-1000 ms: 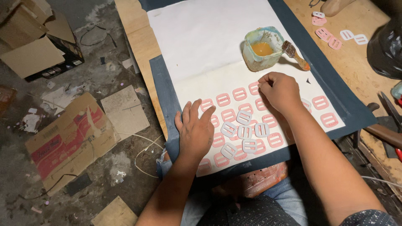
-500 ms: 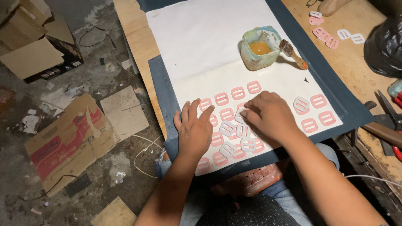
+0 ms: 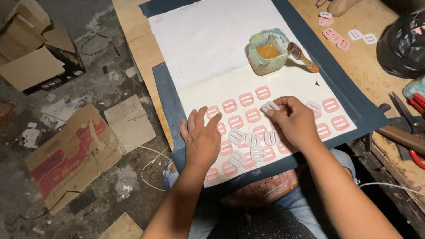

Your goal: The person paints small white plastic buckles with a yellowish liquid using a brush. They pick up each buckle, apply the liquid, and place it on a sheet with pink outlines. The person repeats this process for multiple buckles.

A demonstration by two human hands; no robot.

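1. The right hand (image 3: 297, 121) pinches one white buckle (image 3: 269, 106) at its edge between thumb and forefinger; the fingers (image 3: 283, 102) are narrow, closed on it. The buckle sits just above the white sheet (image 3: 208, 44), beside the upper row of pink buckles (image 3: 246, 99).
2. The left hand (image 3: 202, 139) lies flat with fingers spread wide, holding nothing and pressing the sheet down near its left edge. That looks worth keeping up, so the sheet does not slide on the dark mat (image 3: 170, 102).
3. A small heap of loose white buckles (image 3: 252, 144) lies between the two hands, on top of the pink ones, within easy reach of the right hand.
4. To place well, I judge it best to bring the held buckle down flat and square to the rows, apart from its neighbours rather than overlapping.
5. The glue cup (image 3: 267, 56) with amber liquid stands on the sheet above the rows, and a brush (image 3: 302, 56) leans at its right side. The wrist should stay low and clear of both.
6. More buckles (image 3: 336, 39) lie on the wooden tabletop (image 3: 354, 66) at upper right, well apart.
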